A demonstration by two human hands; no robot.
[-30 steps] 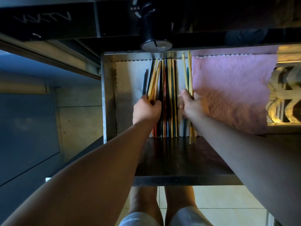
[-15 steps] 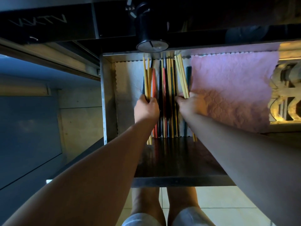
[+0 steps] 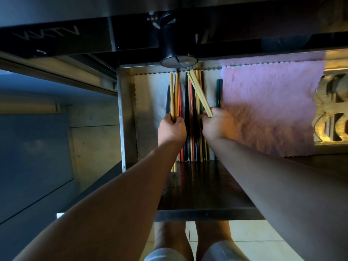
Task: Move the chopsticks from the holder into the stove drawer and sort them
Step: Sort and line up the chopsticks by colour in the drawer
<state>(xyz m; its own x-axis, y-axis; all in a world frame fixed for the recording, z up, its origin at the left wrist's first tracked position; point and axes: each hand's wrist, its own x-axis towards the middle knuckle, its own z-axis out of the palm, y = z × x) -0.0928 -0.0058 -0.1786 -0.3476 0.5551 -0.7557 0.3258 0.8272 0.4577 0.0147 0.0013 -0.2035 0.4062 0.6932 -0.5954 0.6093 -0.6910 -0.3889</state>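
The open stove drawer (image 3: 125,117) holds several chopsticks (image 3: 192,113) in yellow, red, black and green, lying lengthwise on a pale liner (image 3: 150,98). My left hand (image 3: 171,129) grips a pair of yellow chopsticks (image 3: 174,95) at the left side of the pile, pointing straight toward the drawer's back. My right hand (image 3: 216,125) holds a few pale yellow chopsticks (image 3: 199,95), angled to the upper left across the pile. A dark green pair (image 3: 218,93) lies apart beside the pink cloth. The holder is not in view.
A pink cloth (image 3: 269,108) covers the drawer's right half. A black stove knob (image 3: 177,48) juts out above the drawer's back. The dark drawer front (image 3: 205,193) lies below my wrists. My legs stand on a tiled floor (image 3: 254,240). A cabinet side stands at left.
My left hand has stayed at the pile's left side with its yellow pair. My right hand's pale yellow chopsticks have tilted from nearly straight to slanting upper left, uncovering the dark green pair.
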